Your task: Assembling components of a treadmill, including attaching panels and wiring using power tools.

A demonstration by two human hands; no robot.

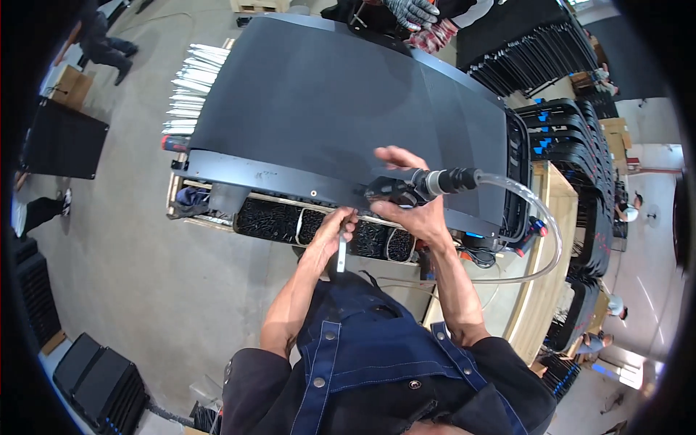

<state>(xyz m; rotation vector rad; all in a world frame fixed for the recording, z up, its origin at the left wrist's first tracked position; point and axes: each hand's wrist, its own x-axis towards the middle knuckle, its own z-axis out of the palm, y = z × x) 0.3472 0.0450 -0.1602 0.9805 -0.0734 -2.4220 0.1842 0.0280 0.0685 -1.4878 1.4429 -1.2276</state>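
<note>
In front of me lies a large black deck point(326, 94) with grey side rails, like a treadmill's walking surface. My right hand point(428, 217) is wrapped round a black air driver point(395, 190), its thumb and fingers on either side of the body. The driver's front end sits at the near side rail point(275, 172). Just left of it, my left hand point(332, 233) is closed at the rail's lower edge. A narrow silver metal bar point(341, 255) with small holes hangs from its fingers; its upper end is hidden.
Bins of small dark screws point(268, 220) stand below the near rail. A clear air hose point(557, 232) loops on the right beside a wooden frame point(533, 290). Across the deck, another person's gloved hand point(412, 11) shows. White strips point(196, 87) stick out at left.
</note>
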